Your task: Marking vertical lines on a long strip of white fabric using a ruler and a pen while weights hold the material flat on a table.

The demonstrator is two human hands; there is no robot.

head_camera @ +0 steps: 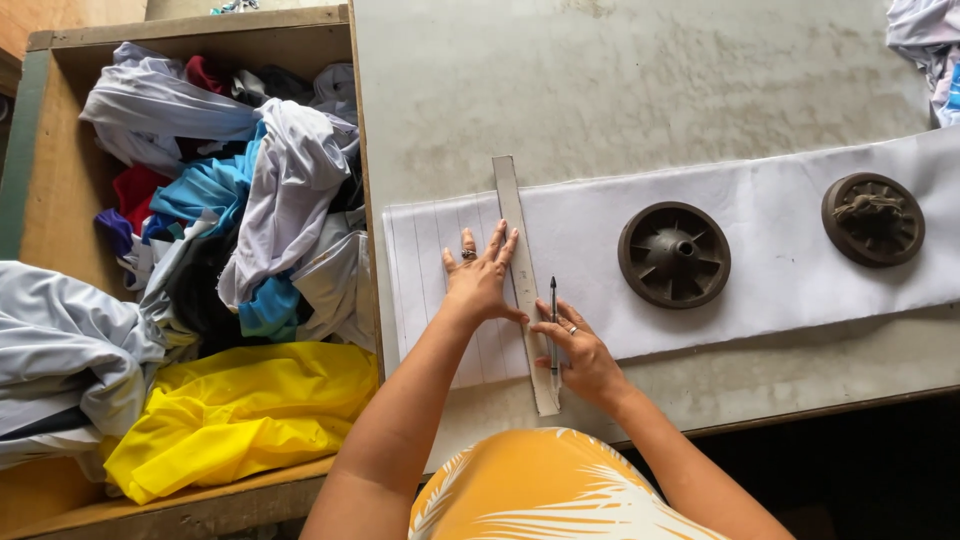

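A long strip of white fabric [760, 270] lies across a grey table [620, 90], with thin parallel lines drawn at its left end. A grey ruler [512, 210] lies across the strip, running toward me. My left hand [480, 275] is spread flat, pressing on the fabric and the ruler's left edge. My right hand [578, 355] holds a dark pen [553, 310] with its tip against the ruler's right edge.
Two dark round wheel-shaped weights [674, 254] [873, 219] sit on the fabric to the right. A wooden box [60, 180] at the left holds a heap of mixed cloth, with yellow fabric [240, 410] in front. More cloth [925, 45] lies at the top right corner.
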